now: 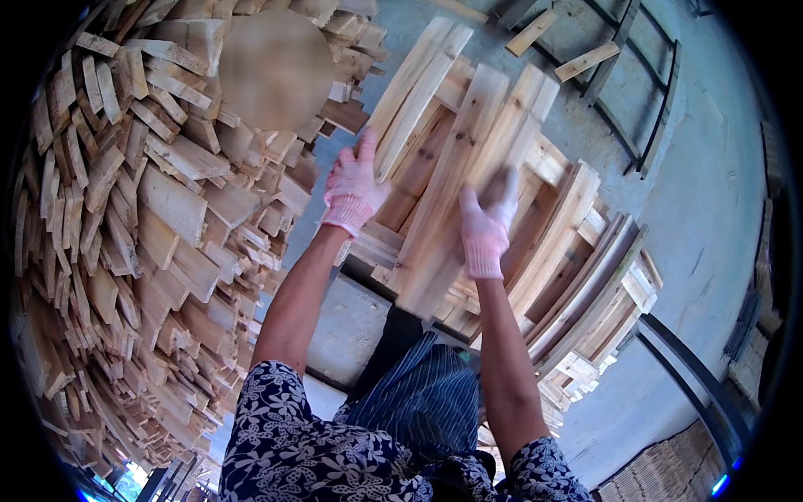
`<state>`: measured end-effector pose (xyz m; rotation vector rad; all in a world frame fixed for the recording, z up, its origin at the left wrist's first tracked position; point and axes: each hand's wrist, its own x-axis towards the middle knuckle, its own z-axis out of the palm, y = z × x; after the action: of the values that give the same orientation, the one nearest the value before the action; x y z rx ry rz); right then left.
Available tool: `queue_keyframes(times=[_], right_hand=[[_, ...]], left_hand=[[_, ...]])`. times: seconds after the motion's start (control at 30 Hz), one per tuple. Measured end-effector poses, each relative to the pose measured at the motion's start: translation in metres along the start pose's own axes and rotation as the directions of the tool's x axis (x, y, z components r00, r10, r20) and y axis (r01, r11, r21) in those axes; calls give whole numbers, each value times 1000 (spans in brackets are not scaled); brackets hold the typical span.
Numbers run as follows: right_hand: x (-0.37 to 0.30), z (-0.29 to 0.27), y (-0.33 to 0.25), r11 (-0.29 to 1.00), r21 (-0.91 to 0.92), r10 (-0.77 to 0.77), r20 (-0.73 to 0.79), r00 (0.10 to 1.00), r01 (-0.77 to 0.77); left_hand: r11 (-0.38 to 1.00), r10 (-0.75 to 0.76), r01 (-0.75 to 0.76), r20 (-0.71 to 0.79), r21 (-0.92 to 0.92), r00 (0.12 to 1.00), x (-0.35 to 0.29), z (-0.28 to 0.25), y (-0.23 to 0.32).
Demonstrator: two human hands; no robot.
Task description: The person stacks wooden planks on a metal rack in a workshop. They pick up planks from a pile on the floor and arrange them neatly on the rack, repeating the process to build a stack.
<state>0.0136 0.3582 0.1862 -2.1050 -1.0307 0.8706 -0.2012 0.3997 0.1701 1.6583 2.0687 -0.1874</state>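
Grey floor [703,209] behind, motion-blurred plank [443,259] under the right grip [488,224]

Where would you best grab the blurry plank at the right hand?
Likely by its long edges near mid-length, from above: the plank is long and narrow, its upper face mostly showing, and the right hand is at its right edge.
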Motion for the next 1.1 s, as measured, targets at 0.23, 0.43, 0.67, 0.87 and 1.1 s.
queue_keyframes(times=[0.23, 0.43, 0.67, 0.87, 1.1], right_hand=[[21, 61, 52, 999, 19, -48, 145, 988, 45], [-10, 87, 33, 985, -11, -167, 178, 970, 172], [-20, 108, 15, 987, 152, -10, 333, 943, -44], [4, -104, 104, 759, -533, -450, -14, 893, 375], [0, -319, 290, 778, -229, 565, -153, 811, -585]], left_hand=[[998, 50, -49, 17, -44, 999, 8, 17, 3], [931, -65, 69, 23, -358, 998, 38, 39, -17], [998, 48, -56, -193, -38, 980, 44, 51, -18], [890, 446, -441, -403, 111, 799, -45, 42, 65], [875, 390, -291, 208, -386, 897, -152, 159, 259]])
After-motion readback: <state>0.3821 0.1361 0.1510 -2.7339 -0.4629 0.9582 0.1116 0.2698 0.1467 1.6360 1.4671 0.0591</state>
